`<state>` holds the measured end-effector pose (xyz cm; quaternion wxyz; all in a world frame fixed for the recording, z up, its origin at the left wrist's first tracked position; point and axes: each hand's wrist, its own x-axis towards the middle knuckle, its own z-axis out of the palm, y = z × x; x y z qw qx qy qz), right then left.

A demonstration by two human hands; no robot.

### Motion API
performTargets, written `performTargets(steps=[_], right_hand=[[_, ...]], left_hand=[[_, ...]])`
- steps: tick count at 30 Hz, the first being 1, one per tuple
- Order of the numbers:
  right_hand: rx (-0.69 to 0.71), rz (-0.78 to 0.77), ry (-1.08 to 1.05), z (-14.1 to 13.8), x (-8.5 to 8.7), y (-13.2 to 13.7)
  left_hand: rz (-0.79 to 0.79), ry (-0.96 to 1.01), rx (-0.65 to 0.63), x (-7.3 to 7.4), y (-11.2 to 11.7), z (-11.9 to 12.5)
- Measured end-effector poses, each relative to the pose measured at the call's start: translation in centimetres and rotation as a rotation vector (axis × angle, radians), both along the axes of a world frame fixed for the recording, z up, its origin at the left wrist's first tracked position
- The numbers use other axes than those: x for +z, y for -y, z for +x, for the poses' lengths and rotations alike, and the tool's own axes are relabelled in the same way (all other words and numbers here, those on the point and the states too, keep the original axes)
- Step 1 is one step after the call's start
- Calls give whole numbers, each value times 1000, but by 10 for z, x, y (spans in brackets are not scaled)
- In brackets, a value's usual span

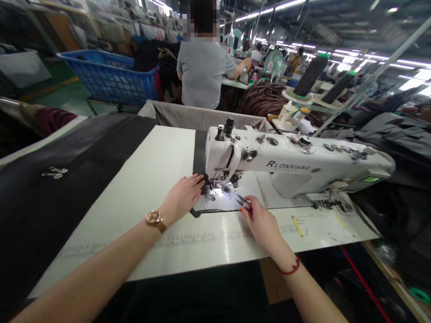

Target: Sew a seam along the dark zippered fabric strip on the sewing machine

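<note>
My left hand (pixel 182 197) lies flat with its fingers stretched out, their tips at the edge of a black strip of material (pixel 199 154). That strip runs under the head of a white sewing machine (pixel 289 168), and its far end hangs toward the back of the table. Close to the lit needle area, my right hand (pixel 264 222) is closed around small thread snips (pixel 241 201). Their pointed blades face the presser foot (pixel 220 186) and stand a little apart from it. The grip of the snips is mostly hidden by my fingers.
A large black sheet (pixel 67 179) covers the table's left side, with a small metal piece (pixel 54 172) on it. Thread cones (pixel 311 74) stand behind the machine. A blue basket (pixel 111 78) and a person in a grey shirt (pixel 202 72) are beyond the table (pixel 134 179).
</note>
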<state>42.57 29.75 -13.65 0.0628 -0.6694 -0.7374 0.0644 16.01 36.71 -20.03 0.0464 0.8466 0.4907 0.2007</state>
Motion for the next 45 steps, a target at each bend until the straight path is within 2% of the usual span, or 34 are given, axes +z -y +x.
performTargets(steps=[3,6,10,16,26,37,40,42,45], right_hand=[[5,-42,-78,-40,-1,-15],[14,-15,-69,-65,-3,-29],[-19,7,-47,-82,-4,-37],[-92,2,37,-93,-9,-40],[-83,9,79,-98,-8,-40],[-52,17,-22,-85,-6,-41],[-24,9,-96,-80,-9,-40],[42,-16,-186,-74,-9,-34],[118,-30,-301,-54,-7,-19]], left_hand=[[-1,-4,-11,0,-1,-1],[-3,2,-19,1,-2,-3],[-5,29,-25,3,-3,-6],[-16,80,-24,3,-2,-9],[-17,115,-17,5,1,-10],[-13,143,-21,3,2,-5],[-12,160,-35,3,3,-3],[-11,177,-45,2,3,-2],[-9,220,-54,3,4,-2]])
